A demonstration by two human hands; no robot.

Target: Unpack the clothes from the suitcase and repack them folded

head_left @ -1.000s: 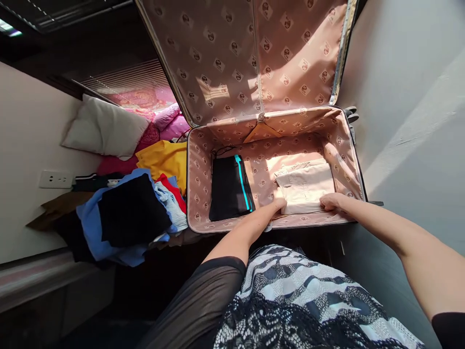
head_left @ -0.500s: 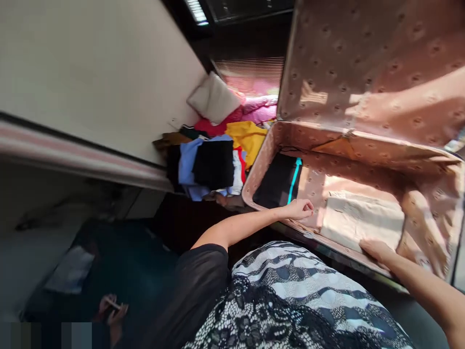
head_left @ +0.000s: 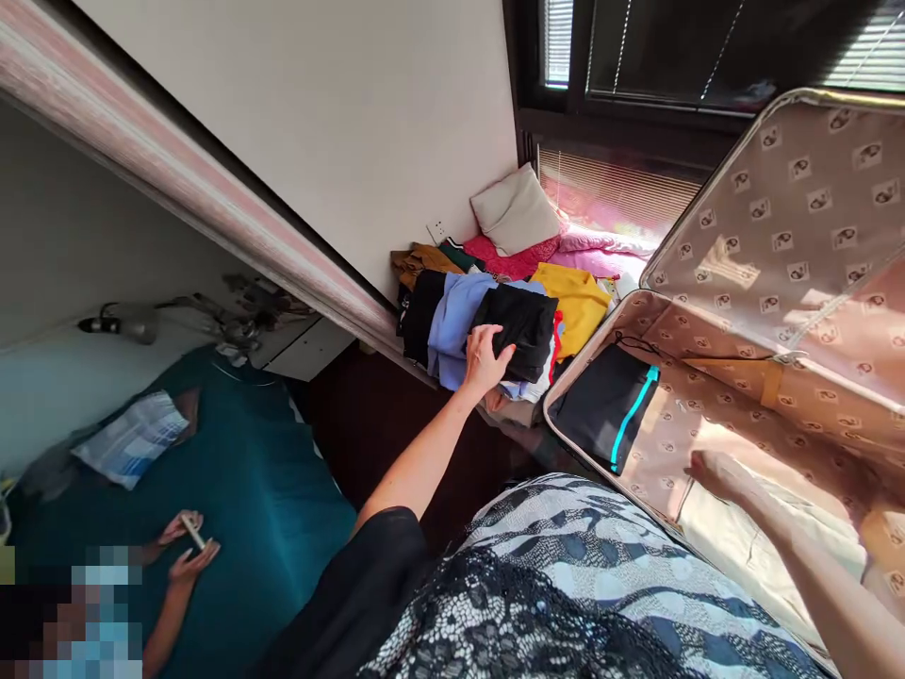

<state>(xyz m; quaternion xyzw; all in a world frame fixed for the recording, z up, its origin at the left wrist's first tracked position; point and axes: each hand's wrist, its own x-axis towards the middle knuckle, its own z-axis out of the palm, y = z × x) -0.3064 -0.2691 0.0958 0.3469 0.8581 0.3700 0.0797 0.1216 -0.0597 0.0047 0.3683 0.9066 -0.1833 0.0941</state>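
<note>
My left hand (head_left: 487, 361) rests on the near left edge of a folded black garment (head_left: 523, 330), thumb and fingers apart and the garment not gripped. That garment lies on top of a pile with a blue garment (head_left: 449, 325) and a yellow garment (head_left: 574, 306). My right hand (head_left: 717, 474) hovers over the open suitcase (head_left: 668, 453), fingers loosely curled and nothing visible in them. Below it lies a folded cream garment (head_left: 749, 556). A folded black garment with a turquoise stripe (head_left: 600, 401) lies at the suitcase's left end.
The raised suitcase lid (head_left: 798, 217) stands at the right. A grey cushion (head_left: 516, 209) leans by the wall behind the pile. Left of a partition edge (head_left: 212, 207), another person's hands (head_left: 188, 547) hold a phone over a teal bed (head_left: 255, 490).
My left hand has moved left from the suitcase's front edge onto the black garment on the pile. My right hand has lifted and shifted toward the cream garment's far left corner. The view has turned left.
</note>
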